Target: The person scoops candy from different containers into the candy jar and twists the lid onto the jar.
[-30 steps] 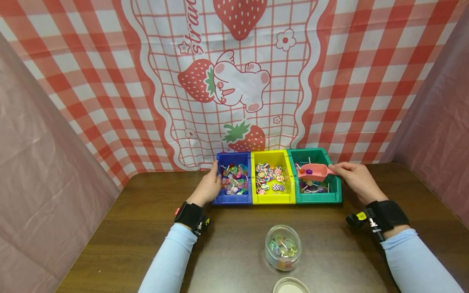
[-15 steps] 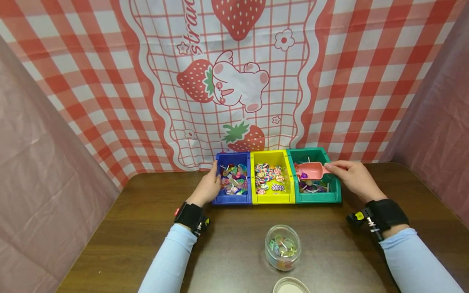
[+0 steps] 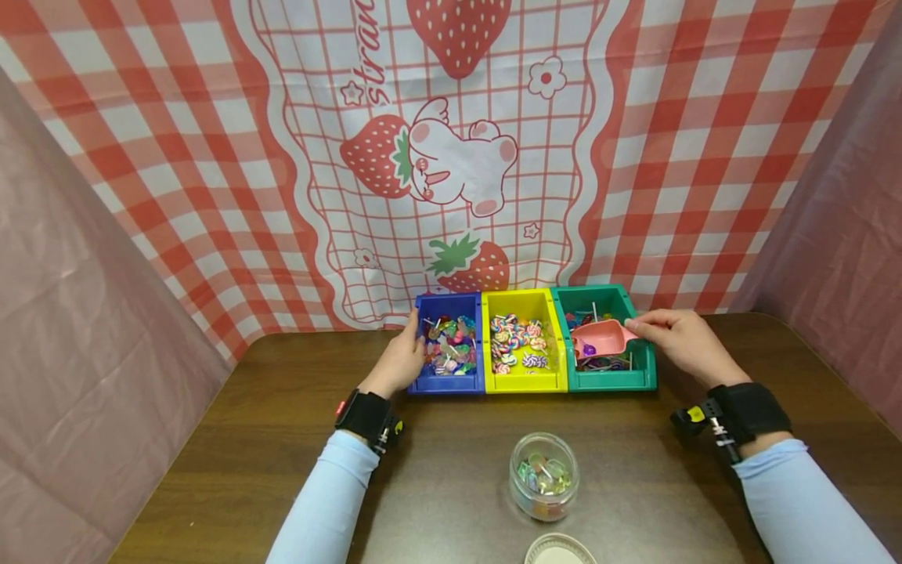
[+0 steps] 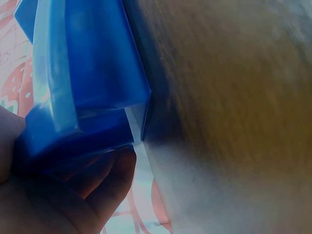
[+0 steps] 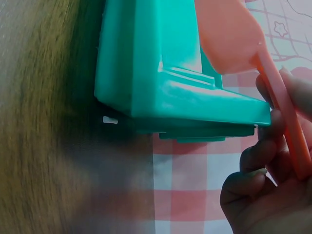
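My right hand (image 3: pixel 682 337) pinches the handle of a pink scoop (image 3: pixel 607 337) over the green bin (image 3: pixel 611 382). A purple candy (image 3: pixel 588 350) sits near the scoop's tip, with lollipops in the bin partly hidden underneath. The right wrist view shows the fingers and thumb around the scoop's handle (image 5: pixel 285 112), beside the green bin's outer wall. At the far left, my left hand (image 3: pixel 398 362) grips the side of the blue bin (image 3: pixel 447 383). Its thumb and fingers lie on either side of the blue rim (image 4: pixel 36 141) in the left wrist view.
Between the blue and green bins stands a yellow bin (image 3: pixel 527 383) with swirled lollipops. A glass jar (image 3: pixel 528 505) partly filled with wrapped candies stands nearer on the wooden table (image 3: pixel 282 439). A pale round lid (image 3: pixel 560 553) lies at the bottom edge. Checked cloth (image 3: pixel 676 204) hangs behind.
The scoop has swung lower and toward the front of the green bin. An orange candy seen in it earlier no longer shows there; the purple one does. My left hand stays put.
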Available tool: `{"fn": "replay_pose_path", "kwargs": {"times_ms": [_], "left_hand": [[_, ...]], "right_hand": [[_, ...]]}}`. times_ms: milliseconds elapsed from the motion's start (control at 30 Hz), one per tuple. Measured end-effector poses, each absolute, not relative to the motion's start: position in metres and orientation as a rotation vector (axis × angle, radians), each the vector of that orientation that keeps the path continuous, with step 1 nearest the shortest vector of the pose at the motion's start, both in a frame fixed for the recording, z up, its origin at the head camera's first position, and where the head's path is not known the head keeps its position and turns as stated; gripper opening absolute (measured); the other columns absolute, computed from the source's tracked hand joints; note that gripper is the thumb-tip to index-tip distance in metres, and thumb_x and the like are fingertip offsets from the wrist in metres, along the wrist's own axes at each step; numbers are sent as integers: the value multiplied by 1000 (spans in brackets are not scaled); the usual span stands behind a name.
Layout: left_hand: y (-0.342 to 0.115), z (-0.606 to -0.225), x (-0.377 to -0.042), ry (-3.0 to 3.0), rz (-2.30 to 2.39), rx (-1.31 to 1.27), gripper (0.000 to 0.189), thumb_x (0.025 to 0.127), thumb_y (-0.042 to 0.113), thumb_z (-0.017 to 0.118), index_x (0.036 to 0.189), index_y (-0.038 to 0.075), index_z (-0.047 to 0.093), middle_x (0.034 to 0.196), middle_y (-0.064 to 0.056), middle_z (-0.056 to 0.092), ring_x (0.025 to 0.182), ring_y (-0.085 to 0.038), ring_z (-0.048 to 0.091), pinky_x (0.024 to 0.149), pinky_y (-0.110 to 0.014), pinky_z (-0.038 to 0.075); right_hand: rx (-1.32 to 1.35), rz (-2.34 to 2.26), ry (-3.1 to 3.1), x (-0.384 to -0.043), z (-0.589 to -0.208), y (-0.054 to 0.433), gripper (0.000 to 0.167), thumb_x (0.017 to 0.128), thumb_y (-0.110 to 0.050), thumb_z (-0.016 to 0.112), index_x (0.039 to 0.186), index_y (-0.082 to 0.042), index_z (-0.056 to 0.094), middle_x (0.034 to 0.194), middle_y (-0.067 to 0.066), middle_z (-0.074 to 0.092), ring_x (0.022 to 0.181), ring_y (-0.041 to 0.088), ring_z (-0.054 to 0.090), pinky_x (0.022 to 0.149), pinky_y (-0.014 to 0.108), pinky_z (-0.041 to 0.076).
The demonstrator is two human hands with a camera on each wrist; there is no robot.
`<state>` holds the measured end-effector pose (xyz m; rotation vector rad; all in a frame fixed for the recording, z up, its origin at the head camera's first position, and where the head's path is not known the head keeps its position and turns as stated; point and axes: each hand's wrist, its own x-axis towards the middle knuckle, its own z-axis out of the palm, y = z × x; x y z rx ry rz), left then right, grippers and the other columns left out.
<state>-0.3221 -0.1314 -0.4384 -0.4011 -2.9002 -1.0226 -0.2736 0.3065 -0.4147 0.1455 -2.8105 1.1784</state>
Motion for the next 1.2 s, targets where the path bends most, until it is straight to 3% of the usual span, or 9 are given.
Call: {"fn": "replay_pose_path", "kwargs": {"times_ms": [267,633,800,1200], "left_hand": [[-133,-439,-323,-2897,-1043,-405,61,106,10,40,159,0,11,148,-27,42,109,-31,59,92,-45,45],[-132,-439,-323,-2903,-1046,-388,61,107,11,40,159,1,11,149,-26,41,108,-29,58,90,-44,44],[-132,-439,-323,-2912,-1042,-381,61,107,12,39,160,2,11,148,-26,44,101,-29,59,87,-43,45],[-132,-439,-323,-2917,-1043,-386,61,107,12,38,159,1,10,149,-26,42,101,-29,59,85,-43,45]], "right_hand": [[241,1007,-2796,-275,-415,298,46,102,-40,56,119,1,70,104,17,65,91,32,53,73,40,48],[66,1345,-2771,-276,-416,298,61,101,-50,52,124,6,65,121,26,59,106,38,48,88,52,44],[7,1425,-2747,-276,-416,297,63,101,-50,51,123,8,64,120,25,58,108,38,47,92,55,40],[-43,1537,-2755,-277,-421,304,66,103,-49,47,128,11,58,121,24,54,108,37,44,92,52,39]]}}
